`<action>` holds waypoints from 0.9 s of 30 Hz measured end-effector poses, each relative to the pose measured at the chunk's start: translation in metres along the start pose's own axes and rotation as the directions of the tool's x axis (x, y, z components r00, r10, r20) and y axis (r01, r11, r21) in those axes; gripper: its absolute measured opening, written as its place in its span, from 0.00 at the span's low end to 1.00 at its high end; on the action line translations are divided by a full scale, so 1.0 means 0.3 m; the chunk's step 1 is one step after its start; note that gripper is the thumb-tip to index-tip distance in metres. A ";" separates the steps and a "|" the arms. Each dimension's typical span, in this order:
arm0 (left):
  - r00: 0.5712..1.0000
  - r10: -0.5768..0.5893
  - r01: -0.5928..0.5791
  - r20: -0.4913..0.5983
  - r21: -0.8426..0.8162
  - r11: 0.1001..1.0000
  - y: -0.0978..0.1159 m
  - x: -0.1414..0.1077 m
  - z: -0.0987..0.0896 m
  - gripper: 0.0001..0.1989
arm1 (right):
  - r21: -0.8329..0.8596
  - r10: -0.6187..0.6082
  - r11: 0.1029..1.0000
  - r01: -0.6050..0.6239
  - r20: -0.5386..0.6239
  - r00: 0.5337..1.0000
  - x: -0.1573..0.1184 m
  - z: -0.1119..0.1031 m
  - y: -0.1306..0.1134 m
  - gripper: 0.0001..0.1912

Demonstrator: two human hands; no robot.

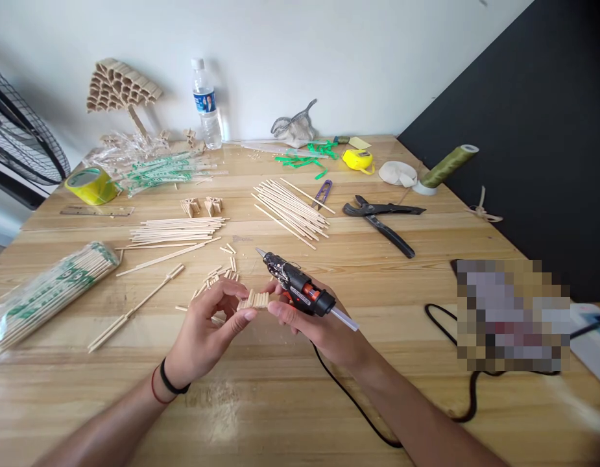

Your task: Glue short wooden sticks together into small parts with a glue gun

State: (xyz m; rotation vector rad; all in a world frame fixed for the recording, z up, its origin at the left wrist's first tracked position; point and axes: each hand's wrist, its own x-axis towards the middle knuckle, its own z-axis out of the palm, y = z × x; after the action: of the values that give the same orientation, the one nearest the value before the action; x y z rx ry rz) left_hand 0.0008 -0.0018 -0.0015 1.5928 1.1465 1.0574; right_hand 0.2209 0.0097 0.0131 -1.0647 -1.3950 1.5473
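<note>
Carefully, by the Ends

At far left lies a clear plastic bag with green print (56, 292), packed with thin pale sticks. Next comes a long, slim piece of joined wooden sticks (127, 316), flat on the pale wood-grain tabletop (261, 408). Rightward, the left hand (202, 337) pinches, thumb against fingers, the left end of a small raft of short pale wooden rods (258, 299), held above the tabletop between both hands. That raft looks light and stiff, dry rather than slippery, and probably fragile where the rods meet; its outer ends seem the best hold, with little squeeze. The right hand (324, 334) touches the raft's right end with its thumb while the other fingers seem curled around a black-and-orange glue gun (300, 285), though its handle is mostly hidden. The gun looks heavier; its handle suits gripping, away from the metal nozzle. Farther right rest black-handled pliers (370, 211).
</note>
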 end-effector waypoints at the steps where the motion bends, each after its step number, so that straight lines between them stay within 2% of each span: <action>1: 1.000 -0.001 0.001 0.002 0.000 1.000 0.001 -0.001 0.000 0.11 | 0.003 -0.001 1.000 0.001 0.001 1.000 0.000 0.000 0.000 0.15; 5: 1.000 -0.006 0.006 0.001 -0.034 0.999 0.001 -0.001 0.002 0.11 | 0.010 -0.029 1.000 0.029 -0.007 1.000 0.002 0.002 0.003 0.14; 12: 0.996 -0.080 0.082 0.028 -0.078 0.994 0.003 0.006 0.001 0.17 | 0.012 -0.032 0.999 0.032 0.007 0.999 -0.001 0.001 0.006 0.14; 18: 0.996 -0.064 0.064 0.067 0.006 0.998 0.003 0.009 0.005 0.18 | 0.038 -0.032 0.999 0.031 0.023 0.999 -0.002 0.001 0.017 0.12; 22: 0.991 -0.047 0.040 0.127 0.056 0.998 0.003 -0.002 0.012 0.15 | 0.063 -0.054 0.997 0.052 0.040 0.998 -0.002 0.002 0.022 0.10; 27: 0.993 -0.005 -0.005 0.116 0.085 0.996 0.005 -0.005 0.011 0.14 | 0.086 -0.054 0.995 0.050 0.041 0.998 -0.003 0.001 0.024 0.09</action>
State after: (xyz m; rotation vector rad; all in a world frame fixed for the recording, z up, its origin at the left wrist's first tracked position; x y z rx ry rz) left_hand 0.0039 -0.0041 -0.0012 1.6981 1.1260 0.9143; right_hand 0.2208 0.0081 0.0059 -0.9420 -1.3630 1.5855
